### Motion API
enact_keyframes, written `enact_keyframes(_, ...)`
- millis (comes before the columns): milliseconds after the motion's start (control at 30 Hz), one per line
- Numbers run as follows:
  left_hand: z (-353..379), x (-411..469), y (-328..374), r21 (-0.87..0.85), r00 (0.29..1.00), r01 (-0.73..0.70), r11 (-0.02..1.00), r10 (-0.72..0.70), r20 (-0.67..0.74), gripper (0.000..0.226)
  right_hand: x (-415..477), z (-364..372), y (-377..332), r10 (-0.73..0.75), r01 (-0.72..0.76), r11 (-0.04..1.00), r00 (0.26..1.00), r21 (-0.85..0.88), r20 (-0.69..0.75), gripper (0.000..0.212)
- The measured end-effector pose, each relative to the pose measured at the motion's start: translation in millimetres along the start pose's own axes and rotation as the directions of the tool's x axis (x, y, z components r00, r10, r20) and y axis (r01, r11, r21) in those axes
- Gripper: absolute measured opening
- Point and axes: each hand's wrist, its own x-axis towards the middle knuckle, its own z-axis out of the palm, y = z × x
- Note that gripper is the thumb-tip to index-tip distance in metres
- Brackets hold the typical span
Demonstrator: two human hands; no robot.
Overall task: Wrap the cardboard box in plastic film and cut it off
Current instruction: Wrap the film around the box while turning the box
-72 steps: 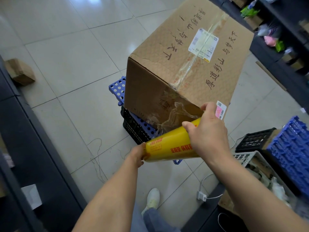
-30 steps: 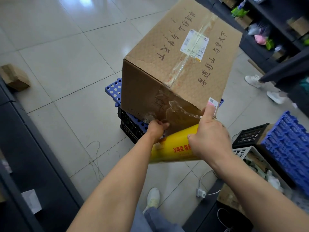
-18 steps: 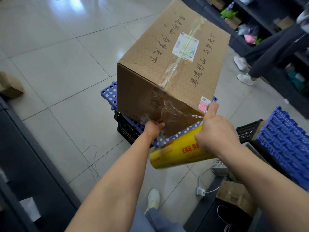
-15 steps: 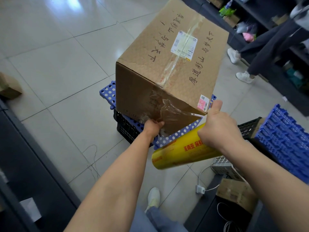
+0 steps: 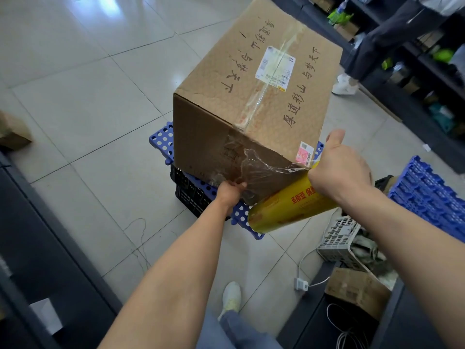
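1. The cardboard box (image 5: 251,96) stands on a blue perforated panel (image 5: 161,142) laid over a black crate (image 5: 191,195). This probably keeps it off the floor (image 5: 75,96) at a height the arms can reach. One side face is turned toward the person.
2. A short, crumpled stretch of plastic film (image 5: 266,170) lies across the lower part of that near face. It looks taut along its upper edge and runs to the box's right near corner.
3. The left hand (image 5: 230,191) sits low on the near face, its grip pinching the film's loose end against the cardboard. It seems to act as an anchor so the sheet cannot slide while it is pulled.
4. The right hand (image 5: 339,167) has its grip curled round the upper end of the yellow roll (image 5: 289,207), thumb raised, just beside that corner. The roll slants down toward the person, which lets film peel off under tension.
5. Wrapping looks barely begun, and cutting is far off.
6. Another person's legs (image 5: 372,46) stand beyond the box and might crowd the way round.
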Motion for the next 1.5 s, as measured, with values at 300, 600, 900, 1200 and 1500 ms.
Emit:
enact_keyframes(300, 3.8, -0.8, 0.9, 0.011, 1.000, 0.026, 1.000, -0.026, 0.006, 0.018, -1.4, 5.4, 9.5, 0.004, -0.004, 1.000, 1.000, 0.017, -0.021, 0.049)
enact_keyframes(600, 7.5, -11.7, 9.7, -0.057, 0.993, 0.037, 0.998, -0.043, -0.106, 0.018, 8.0, 18.4, 27.8, -0.130, 0.132, 0.970, 0.991, 0.205, -0.019, 0.051)
enact_keyframes(900, 1.8, -5.3, -28.2, -0.192, 0.950, 0.020, 0.981, -0.079, -0.304, 0.021, 9.3, 18.0, 34.3, -0.269, 0.253, 0.923, 0.963, 0.290, 0.014, 0.048)
enact_keyframes(1200, 17.0, 8.3, -33.8, -0.025, 0.978, 0.057, 0.998, -0.061, -0.198, 0.035, 7.0, 19.1, 28.6, -0.184, 0.167, 0.941, 0.983, 0.293, 0.030, 0.045)
enact_keyframes(1500, 5.0, 29.8, -45.1, -0.045, 0.924, 0.098, 0.994, -0.108, -0.366, 0.031, 5.8, 16.8, 22.9, -0.136, 0.110, 0.952, 0.988, 0.287, 0.074, 0.050)
